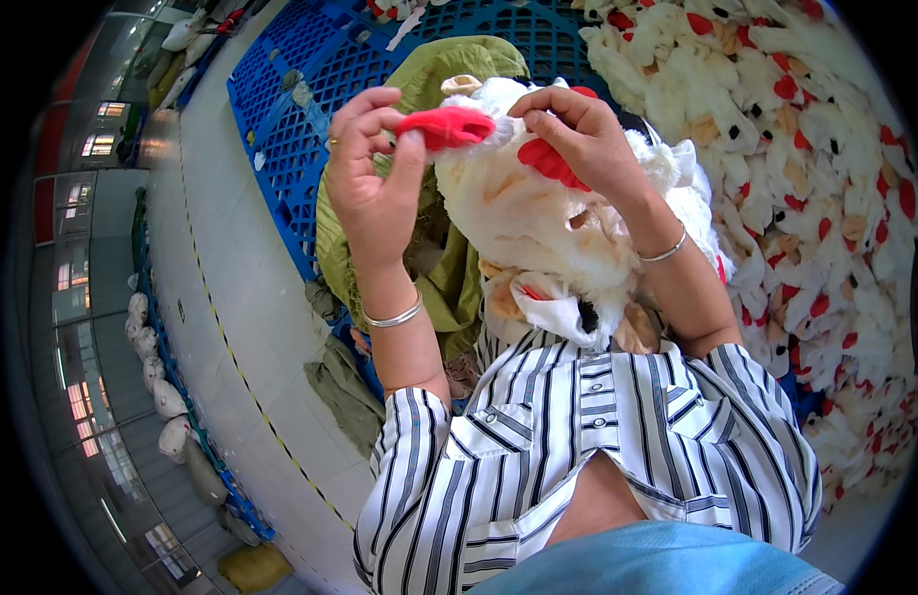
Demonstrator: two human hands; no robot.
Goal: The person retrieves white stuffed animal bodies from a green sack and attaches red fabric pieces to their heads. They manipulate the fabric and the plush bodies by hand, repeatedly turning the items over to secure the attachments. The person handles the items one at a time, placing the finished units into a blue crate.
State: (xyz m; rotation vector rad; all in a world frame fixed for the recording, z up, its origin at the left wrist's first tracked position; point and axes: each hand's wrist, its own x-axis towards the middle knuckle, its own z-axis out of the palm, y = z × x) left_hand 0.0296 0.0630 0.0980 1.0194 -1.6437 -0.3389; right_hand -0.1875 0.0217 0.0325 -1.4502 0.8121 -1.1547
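My left hand (373, 178) is closed on a small red fabric piece with white fur at one end (445, 129), held up over my lap. The fingers of my right hand (583, 139) are pinched together close to its furry end; whatever sits between those fingertips is too small to make out. Beneath both hands, a heap of white plush toy skins (499, 203) lies across my lap. Red patches (550, 164), beige parts and black spots show on these unstuffed skins.
A big pile of similar white and red plush skins (776, 198) rises at the right. An olive-green woven sack (345, 223) stands behind my left arm, by blue plastic pallets (281, 129). Grey floor (206, 198) with a striped line runs down the left.
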